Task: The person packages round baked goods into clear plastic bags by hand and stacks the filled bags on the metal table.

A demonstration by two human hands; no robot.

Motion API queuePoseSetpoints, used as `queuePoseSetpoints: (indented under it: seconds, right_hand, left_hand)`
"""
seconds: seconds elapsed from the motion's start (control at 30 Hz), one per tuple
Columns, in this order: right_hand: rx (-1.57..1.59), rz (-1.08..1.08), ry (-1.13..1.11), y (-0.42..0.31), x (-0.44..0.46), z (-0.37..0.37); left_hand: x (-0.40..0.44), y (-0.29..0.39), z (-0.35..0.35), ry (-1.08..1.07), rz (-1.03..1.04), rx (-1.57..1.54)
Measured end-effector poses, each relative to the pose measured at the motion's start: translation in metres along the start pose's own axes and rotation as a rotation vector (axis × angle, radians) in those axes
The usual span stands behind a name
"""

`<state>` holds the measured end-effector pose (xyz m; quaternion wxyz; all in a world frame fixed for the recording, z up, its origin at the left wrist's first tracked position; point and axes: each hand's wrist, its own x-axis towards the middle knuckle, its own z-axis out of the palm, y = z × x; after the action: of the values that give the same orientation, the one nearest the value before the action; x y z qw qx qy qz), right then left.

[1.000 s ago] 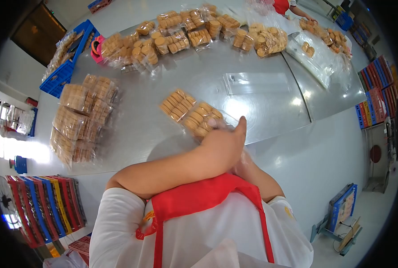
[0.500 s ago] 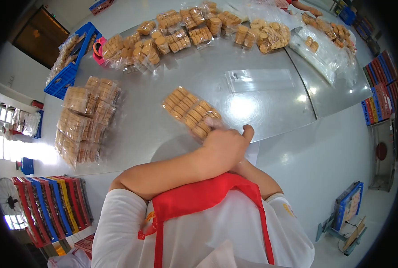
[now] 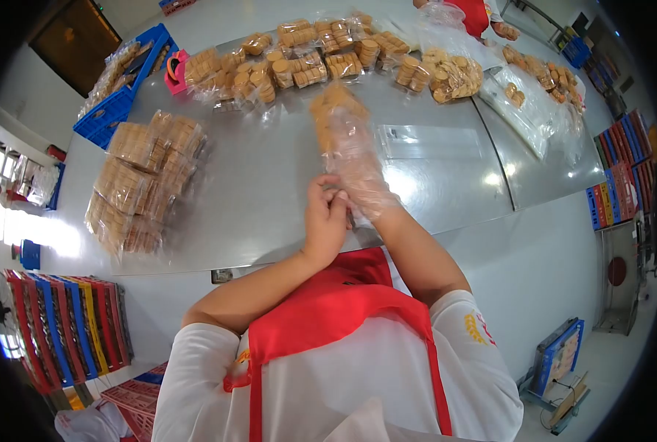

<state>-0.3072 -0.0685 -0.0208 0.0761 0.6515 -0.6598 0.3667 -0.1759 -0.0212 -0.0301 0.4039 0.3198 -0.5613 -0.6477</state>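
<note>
My right hand [image 3: 354, 151], inside a clear plastic glove, reaches forward over the steel table. It grips a clear pack of round biscuits [image 3: 336, 99], blurred and held lengthwise away from me. My bare left hand [image 3: 327, 221] is closed beside the right wrist, thumb and fingers bent together against the glove's loose cuff. A small dark sliver shows by its fingertips, too small to name. To the left stands a stacked block of biscuit packs [image 3: 140, 184]. A flat clear plastic sleeve [image 3: 431, 142] lies right of the gloved hand.
Loose biscuit packs [image 3: 299, 66] line the table's far side, beside a pink tape dispenser [image 3: 175, 72]. Plastic bags [image 3: 520, 110] lie at the right. A blue crate [image 3: 122, 103] stands at the far left. Another person in a red apron [image 3: 476, 16] is across the table.
The biscuit pack has moved forward and been turned lengthwise with my right hand. My left hand has drawn back to the left, uncovering the gloved right hand.
</note>
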Motion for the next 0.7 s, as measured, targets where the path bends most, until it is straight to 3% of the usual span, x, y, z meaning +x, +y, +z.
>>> queuePoseSetpoints:
  seconds: [0.03, 0.13, 0.2, 0.3, 0.4, 0.5, 0.53, 0.63, 0.7]
  right_hand:
    - [-0.301, -0.117, -0.052, 0.002, 0.000, 0.011]
    - [-0.424, -0.282, -0.156, -0.005, -0.011, 0.032]
    - [-0.354, -0.242, -0.219, -0.012, -0.017, 0.027]
    - [-0.251, -0.126, -0.276, -0.018, -0.030, 0.018]
    - [-0.195, -0.072, -0.227, -0.021, -0.044, 0.006]
    - [-0.062, -0.056, -0.105, -0.026, -0.067, 0.000]
    - [-0.001, -0.059, -0.056, -0.026, -0.073, 0.001]
    - [-0.109, 0.108, -0.309, -0.026, -0.090, 0.010]
    - [-0.074, 0.140, -0.338, -0.016, -0.077, 0.022]
  left_hand:
    - [0.002, -0.015, -0.004, 0.045, -0.057, -0.044]
    - [0.006, -0.052, -0.012, 0.114, -0.218, -0.132]
    - [0.006, -0.068, -0.022, 0.082, -0.309, -0.123]
    - [-0.007, -0.027, -0.032, -0.017, -0.487, -0.042]
    - [-0.015, -0.032, -0.062, -0.181, -0.444, 0.274]
    - [-0.013, -0.020, -0.070, -0.153, -0.153, 0.858]
    - [-0.008, -0.020, -0.071, -0.148, -0.076, 0.921]
    - [0.001, -0.026, -0.073, -0.152, 0.115, 1.040]
    - [0.009, -0.042, -0.073, -0.199, 0.192, 1.025]
